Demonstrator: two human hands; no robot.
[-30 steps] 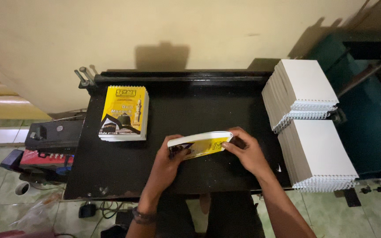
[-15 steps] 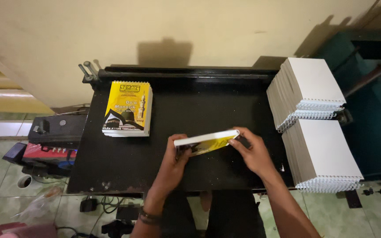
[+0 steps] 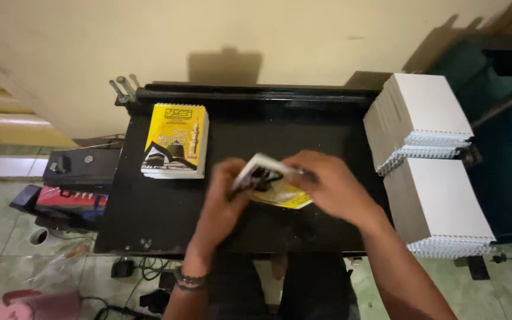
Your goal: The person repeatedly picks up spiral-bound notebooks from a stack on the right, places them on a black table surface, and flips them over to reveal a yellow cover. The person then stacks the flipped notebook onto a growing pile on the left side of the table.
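Thin yellow booklet (image 3: 274, 186) gripped between left hand (image 3: 223, 204) and right hand (image 3: 330, 186), fingers closed on its edges, held over black table (image 3: 149, 213), yellow book stack (image 3: 175, 141) nearby

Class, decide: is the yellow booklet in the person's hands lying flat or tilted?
Tilted: the yellow booklet is held off the black table, one edge raised; motion blur hides more.

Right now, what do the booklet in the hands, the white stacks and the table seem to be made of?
Booklet: probably paper with a glossy yellow cover; it bends between the hands.
White stacks: matte paper or card, with spiral-like binding at the edges.
Table: black and slightly shiny, perhaps painted metal or wood.
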